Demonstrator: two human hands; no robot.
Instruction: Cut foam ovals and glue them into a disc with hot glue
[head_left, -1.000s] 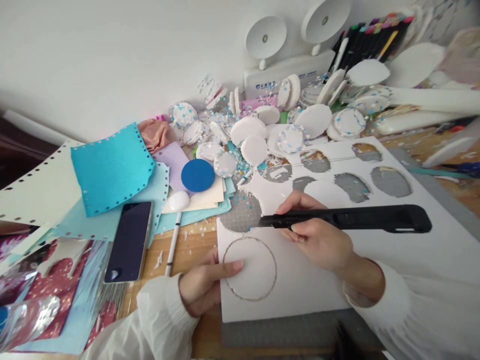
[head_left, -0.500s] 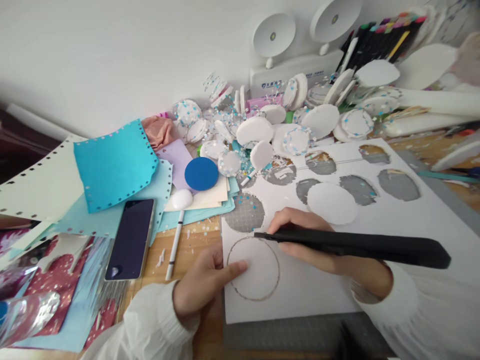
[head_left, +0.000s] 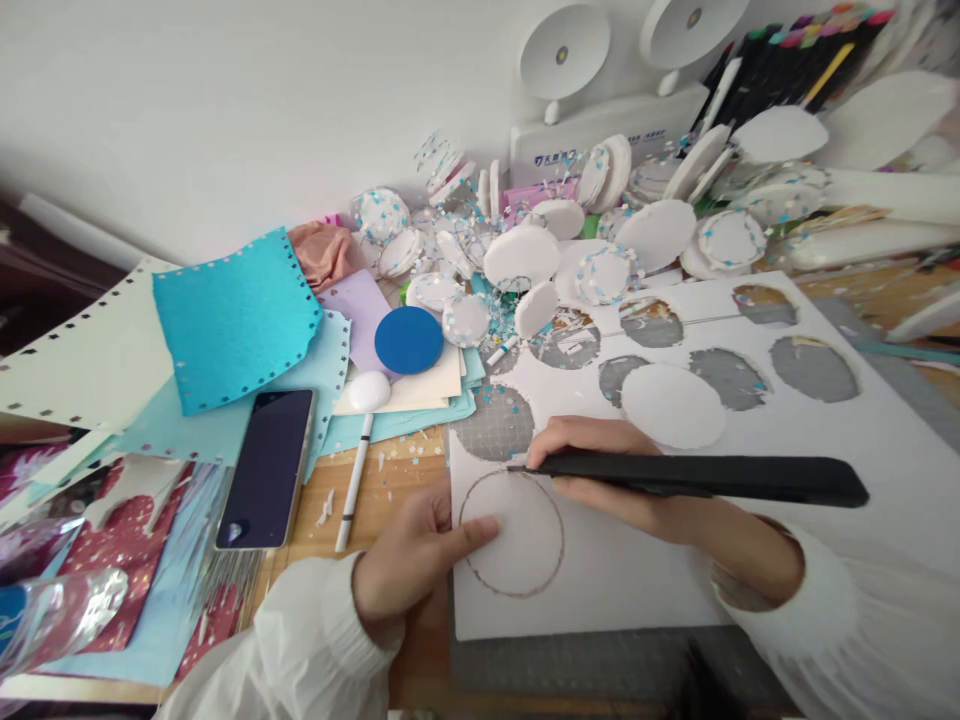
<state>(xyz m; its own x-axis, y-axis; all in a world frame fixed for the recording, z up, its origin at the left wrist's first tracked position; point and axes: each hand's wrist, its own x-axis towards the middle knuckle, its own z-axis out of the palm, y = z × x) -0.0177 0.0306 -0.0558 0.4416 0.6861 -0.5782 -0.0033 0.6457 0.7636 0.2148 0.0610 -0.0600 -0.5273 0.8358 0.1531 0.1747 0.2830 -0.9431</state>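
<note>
A white foam board [head_left: 630,590] with several round holes lies on a grey cutting mat [head_left: 570,665]. Near its left edge is a circle [head_left: 517,545] with a rough, scored outline. My left hand [head_left: 416,550] grips the board's left edge, thumb on top inside the circle, other fingers partly hidden. In my right hand [head_left: 600,465] is a long black tool [head_left: 712,478], its thin tip at the top of the circle's outline. A loose white disc [head_left: 673,405] rests on the board beyond my right hand.
A phone [head_left: 266,470], a white pen [head_left: 354,485] and a blue disc [head_left: 409,340] lie to the left, beside coloured sheets [head_left: 236,320]. Behind the board are piled white discs [head_left: 521,255], a twin-head lamp [head_left: 564,62] and markers [head_left: 795,75].
The whole view has shifted slightly. The tool's tip has moved a little left along the top of the circle, and its rear end has swung. My left hand keeps its hold.
</note>
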